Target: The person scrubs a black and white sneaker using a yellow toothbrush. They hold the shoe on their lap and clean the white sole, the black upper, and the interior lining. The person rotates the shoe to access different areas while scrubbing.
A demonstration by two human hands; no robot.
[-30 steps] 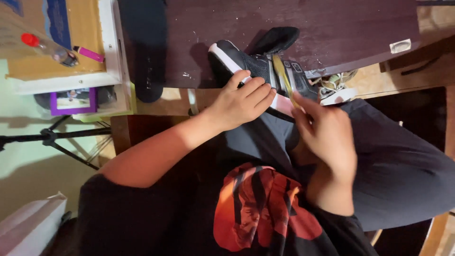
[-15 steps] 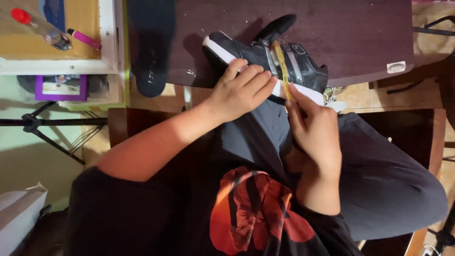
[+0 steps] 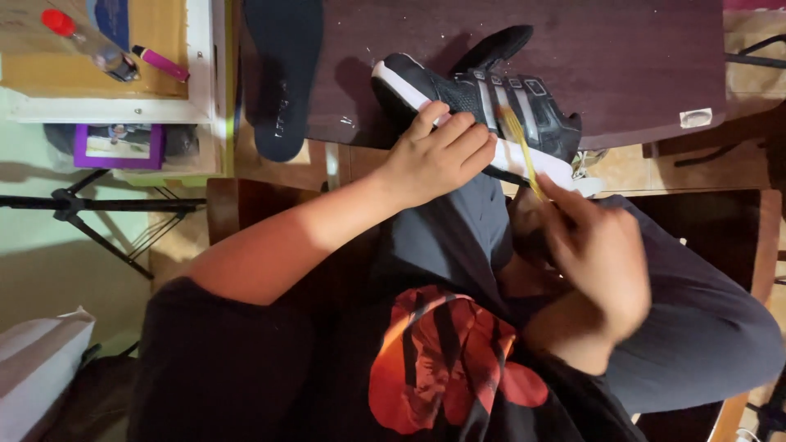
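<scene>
While my left hand (image 3: pixel 434 160) presses its fingers flat over the white sole of the black sneaker (image 3: pixel 483 102), that grip stays unclosed, more a steadying hold than a clench. My right hand (image 3: pixel 594 254) sits at about four o'clock from the sneaker, its grip pinched shut on a thin yellow brush (image 3: pixel 520 147) whose tip lies across the striped side of the shoe. Motion blurs that hand somewhat. I see the sneaker lying on its side at the near edge of the dark desk (image 3: pixel 639 57), heel toward three o'clock. At ten o'clock from it, a black insole (image 3: pixel 282 74) rests partly over the desk edge. Farther toward nine o'clock, a pink marker (image 3: pixel 160 63) lies on a white-framed board (image 3: pixel 106 110).
</scene>
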